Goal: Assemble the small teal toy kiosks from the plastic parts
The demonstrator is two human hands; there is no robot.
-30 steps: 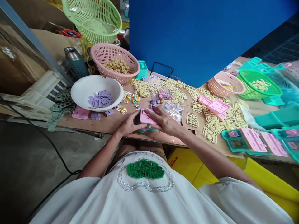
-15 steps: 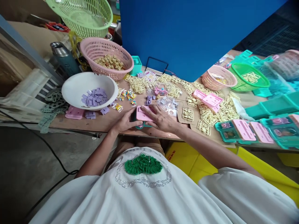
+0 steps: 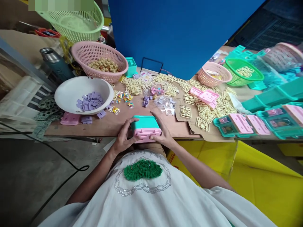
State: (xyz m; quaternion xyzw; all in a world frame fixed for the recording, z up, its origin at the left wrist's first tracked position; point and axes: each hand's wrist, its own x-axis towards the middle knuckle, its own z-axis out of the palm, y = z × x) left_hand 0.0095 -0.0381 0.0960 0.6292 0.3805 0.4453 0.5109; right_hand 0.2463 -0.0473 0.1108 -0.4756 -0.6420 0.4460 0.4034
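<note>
Teal and pink plastic make up the toy case held at the centre of the frame, at the near edge of the counter, just above the person's lap. No writing on it can be read; the only lettering in view is a small red print on the yellow box below the counter, too blurred to make out. The left hand is curled around the case's left end, thumb laid on the teal top and fingers tucked under. The right hand clasps the right end the same way, thumb against the pink front face. The case lies with its long axis running left to right across the frame, teal side up and away, pink side turned toward the person. To the left of centre sits a white bowl holding purple pieces, with a pink basket of tan parts behind it. Cream-coloured part frames are spread across the middle of the counter, and finished teal cases with pink panels lie in a row at the right.
</note>
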